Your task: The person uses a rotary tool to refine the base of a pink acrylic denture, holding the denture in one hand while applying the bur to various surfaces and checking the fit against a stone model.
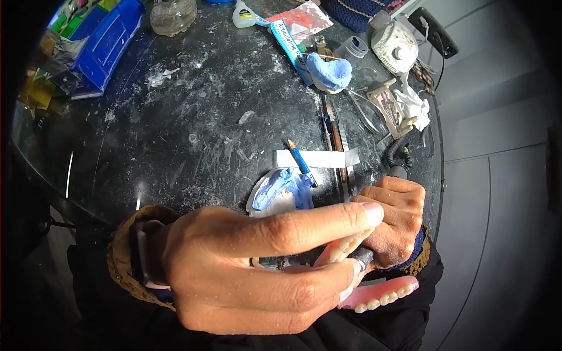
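My left hand (263, 263) fills the lower middle and grips a pink denture with white teeth (383, 295) between thumb and fingers. My right hand (398, 219) is closed around a dark rotary handpiece (364, 257) whose tip meets the denture; its coiled cord (397, 153) runs up the table. Just behind my hands lies a white plaster cast with blue material (281, 190) on it. A blue pencil (301, 162) rests across a white paper strip (319, 158).
The dusty dark round table (193, 117) carries a blue box (105, 47) at the far left, a glass jar (172, 14), a second blue-covered cast (331, 73), a white round device (395, 47), metal tools (336, 134) and a crumpled tissue (413, 105).
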The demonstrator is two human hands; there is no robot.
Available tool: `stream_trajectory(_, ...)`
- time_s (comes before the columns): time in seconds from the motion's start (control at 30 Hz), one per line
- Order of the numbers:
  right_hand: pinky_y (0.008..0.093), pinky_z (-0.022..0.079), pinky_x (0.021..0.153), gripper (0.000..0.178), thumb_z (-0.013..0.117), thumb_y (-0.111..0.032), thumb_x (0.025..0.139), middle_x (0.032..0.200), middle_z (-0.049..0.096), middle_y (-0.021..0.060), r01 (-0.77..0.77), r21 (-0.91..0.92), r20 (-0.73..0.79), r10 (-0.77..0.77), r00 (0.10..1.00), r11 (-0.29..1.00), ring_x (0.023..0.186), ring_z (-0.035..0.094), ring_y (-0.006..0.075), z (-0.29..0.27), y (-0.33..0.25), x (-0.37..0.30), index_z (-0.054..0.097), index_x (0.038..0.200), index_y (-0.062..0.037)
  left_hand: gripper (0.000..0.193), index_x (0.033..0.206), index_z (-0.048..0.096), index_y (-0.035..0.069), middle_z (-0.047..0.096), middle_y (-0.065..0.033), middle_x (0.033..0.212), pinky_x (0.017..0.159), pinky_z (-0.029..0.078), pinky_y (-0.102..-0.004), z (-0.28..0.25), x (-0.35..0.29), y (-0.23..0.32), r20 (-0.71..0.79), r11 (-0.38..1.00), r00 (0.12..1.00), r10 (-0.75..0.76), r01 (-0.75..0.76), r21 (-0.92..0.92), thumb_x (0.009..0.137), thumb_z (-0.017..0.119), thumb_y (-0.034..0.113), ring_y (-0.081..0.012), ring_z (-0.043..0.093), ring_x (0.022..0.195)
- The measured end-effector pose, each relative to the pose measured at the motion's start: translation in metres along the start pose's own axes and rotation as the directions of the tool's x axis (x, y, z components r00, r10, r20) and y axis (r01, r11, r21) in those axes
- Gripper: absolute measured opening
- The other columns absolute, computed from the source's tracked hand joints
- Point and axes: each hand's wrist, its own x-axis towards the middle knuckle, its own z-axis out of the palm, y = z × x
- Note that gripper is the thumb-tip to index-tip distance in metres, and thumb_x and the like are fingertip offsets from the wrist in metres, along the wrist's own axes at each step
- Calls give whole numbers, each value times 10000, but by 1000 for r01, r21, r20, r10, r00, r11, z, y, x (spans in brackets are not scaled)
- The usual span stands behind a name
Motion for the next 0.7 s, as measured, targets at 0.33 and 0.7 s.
stream_trajectory(0.33, 257, 271, 373, 488, 605, -547, 730, 512, 461, -3, -10, 38, -24, 11, 1000, 999, 409, 475, 117, 1, -3, 1, 480, 572, -103, 219, 823, 685, 115, 669, 71, 878, 691, 529, -179, 0, 1, -1, 10, 995, 998, 55, -56, 82, 646, 754, 6, -209, 669, 873)
stream_trajectory(0.7, 261, 300, 380, 501, 608, -561, 728, 533, 460, -1, -38, 96, 40, 34, 999, 995, 423, 495, 124, -4, -2, 2, 488, 594, -92, 234, 843, 685, 117, 667, 65, 903, 721, 540, -191, -1, -1, 1, 4, 999, 1000, 11, -11, 38, 651, 752, 3, -207, 657, 907)
